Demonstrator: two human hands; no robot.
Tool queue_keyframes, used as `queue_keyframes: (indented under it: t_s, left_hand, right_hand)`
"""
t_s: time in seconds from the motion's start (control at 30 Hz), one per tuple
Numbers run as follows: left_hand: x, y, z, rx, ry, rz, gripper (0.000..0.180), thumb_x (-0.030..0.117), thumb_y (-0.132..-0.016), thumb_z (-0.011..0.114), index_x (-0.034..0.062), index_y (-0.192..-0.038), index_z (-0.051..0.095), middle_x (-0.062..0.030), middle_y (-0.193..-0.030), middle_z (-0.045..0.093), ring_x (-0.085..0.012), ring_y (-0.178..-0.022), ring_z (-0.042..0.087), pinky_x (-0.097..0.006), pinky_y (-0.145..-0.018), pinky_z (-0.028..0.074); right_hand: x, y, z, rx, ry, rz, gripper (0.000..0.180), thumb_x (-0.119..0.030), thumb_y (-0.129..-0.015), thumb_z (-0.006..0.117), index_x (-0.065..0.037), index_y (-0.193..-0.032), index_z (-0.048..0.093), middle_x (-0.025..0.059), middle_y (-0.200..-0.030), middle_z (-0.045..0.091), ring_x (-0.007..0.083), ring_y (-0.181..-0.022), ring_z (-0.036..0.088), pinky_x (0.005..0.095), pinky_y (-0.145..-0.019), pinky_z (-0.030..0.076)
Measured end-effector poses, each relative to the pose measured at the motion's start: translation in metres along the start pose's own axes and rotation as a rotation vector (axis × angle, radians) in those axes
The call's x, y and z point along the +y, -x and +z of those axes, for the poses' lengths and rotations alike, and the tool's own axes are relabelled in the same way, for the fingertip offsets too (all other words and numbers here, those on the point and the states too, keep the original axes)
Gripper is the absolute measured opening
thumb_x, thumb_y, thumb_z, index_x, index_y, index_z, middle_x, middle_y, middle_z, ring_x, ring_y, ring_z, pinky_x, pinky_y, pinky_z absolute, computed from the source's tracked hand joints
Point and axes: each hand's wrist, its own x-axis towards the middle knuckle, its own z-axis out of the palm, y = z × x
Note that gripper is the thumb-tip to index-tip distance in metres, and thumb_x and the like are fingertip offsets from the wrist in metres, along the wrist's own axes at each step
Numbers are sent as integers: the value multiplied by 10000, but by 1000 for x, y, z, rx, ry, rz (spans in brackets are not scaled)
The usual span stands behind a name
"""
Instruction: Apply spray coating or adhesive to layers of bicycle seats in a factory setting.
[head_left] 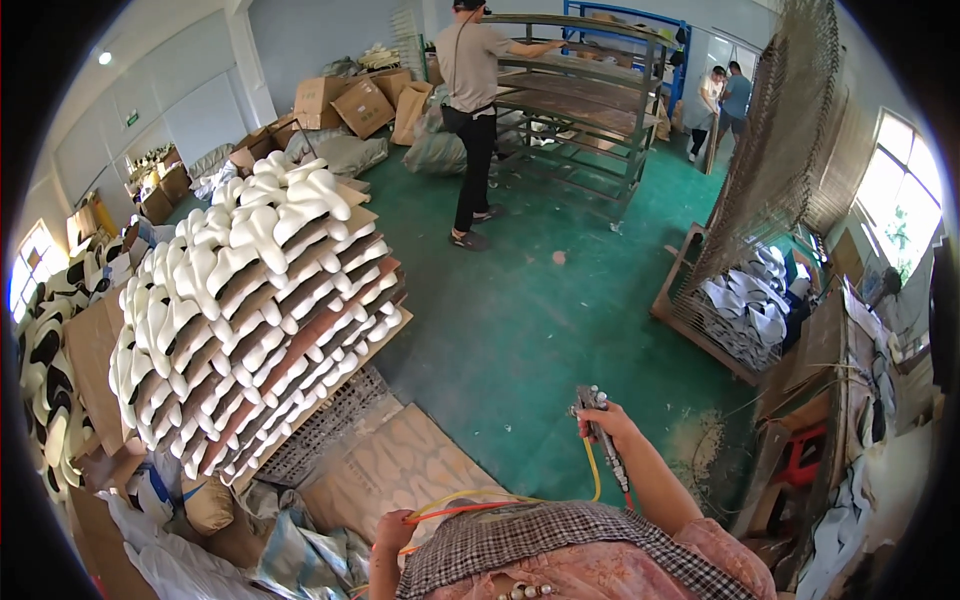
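Observation:
My right hand (614, 424) is closed round the grip of a metal spray gun (592, 402), held out in front of my body. A yellow hose (592, 462) and a red hose run from the gun back toward my waist. Low on the left, my left hand (392, 530) is closed on the orange-red hose (450, 510), with a yellow one alongside. A flat cardboard sheet (400, 470) with shoe-sole-like outlines lies on the floor beyond that hand. To the left rises a stack of boards bearing many white, rounded moulded pieces (250, 235).
A person (474, 110) stands at a wheeled metal shelf rack (585, 100); two others (725, 100) are by the far door. On the right are a tall wire-mesh rack (765, 160), grey-white pieces (745, 300) and cardboard clutter. Cartons (363, 108) and sacks line the back wall.

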Motion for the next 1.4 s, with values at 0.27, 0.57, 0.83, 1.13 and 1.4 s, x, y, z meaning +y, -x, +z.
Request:
queue_keyframes:
  t_s: [0.27, 0.57, 0.83, 1.13, 1.4]
  left_hand:
    - [26, -34, 13, -214, -59, -110, 187, 266, -761, 550, 136, -799, 680, -55, -685, 650, -228, -673, 633, -354, -621, 496]
    - [44, -51, 6, -287, -83, -121, 220, 243, -737, 579, 96, -875, 670, -94, -670, 640, -203, -610, 632, -329, -605, 498]
    - [30, -62, -2, -288, -38, -112, 250, 270, -733, 578, 108, -903, 663, -98, -676, 638, -222, -624, 629, -349, -611, 493]
    - [7, -52, -18, -257, -73, -16, 246, 274, -727, 578, 120, -898, 665, -98, -673, 635, -225, -628, 627, -353, -610, 488]
    - [7, -53, -17, -268, -13, 27, 233, 241, -731, 586, 98, -898, 664, -99, -653, 630, -205, -589, 624, -339, -583, 486]
  right_hand:
    - [23, -9, -89, 87, -217, 39, 156, -158, -820, 569, -18, -890, 572, 82, -700, 607, 201, -616, 611, 285, -461, 468]
    - [15, -11, -102, 187, -407, 10, 182, -156, -823, 552, -25, -949, 555, 74, -725, 609, 205, -647, 612, 286, -481, 470]
    - [4, -8, -55, 168, -360, 14, 153, -131, -787, 592, -28, -894, 558, 76, -708, 606, 201, -618, 612, 294, -477, 477]
    - [3, 0, -10, 152, -277, -6, 129, -98, -779, 584, -7, -869, 571, 88, -714, 600, 201, -621, 607, 290, -483, 474]
    - [17, 16, 4, 152, -302, 0, 192, -77, -757, 627, -16, -918, 540, 77, -702, 569, 194, -592, 585, 297, -464, 478]
